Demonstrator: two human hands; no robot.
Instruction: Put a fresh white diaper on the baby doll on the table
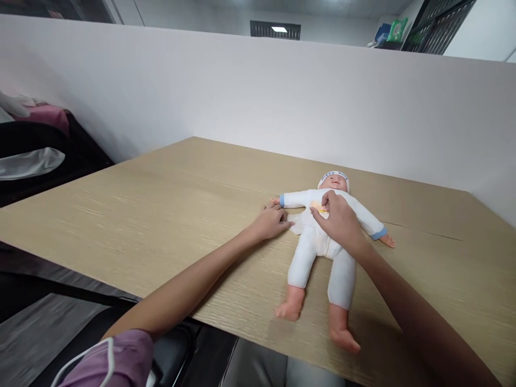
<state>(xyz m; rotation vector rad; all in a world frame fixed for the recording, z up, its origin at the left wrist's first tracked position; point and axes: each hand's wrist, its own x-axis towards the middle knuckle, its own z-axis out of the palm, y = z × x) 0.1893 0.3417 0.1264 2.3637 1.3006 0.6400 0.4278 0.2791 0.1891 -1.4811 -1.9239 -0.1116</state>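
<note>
A baby doll (318, 244) in a white suit with blue cuffs and a white cap lies on its back on the wooden table (161, 215), feet toward me. My left hand (272, 220) rests beside the doll's waist, fingers pinching a flap of white cloth at its side. My right hand (338, 217) lies on the doll's chest, fingers closed on the suit's front near a small yellow patch.
A white partition wall (282, 97) runs behind the table. A black chair (48, 156) with pink and grey cloth stands at the left. The near table edge crosses below the doll's feet. Shelves with green and blue items (391, 32) show at the top right.
</note>
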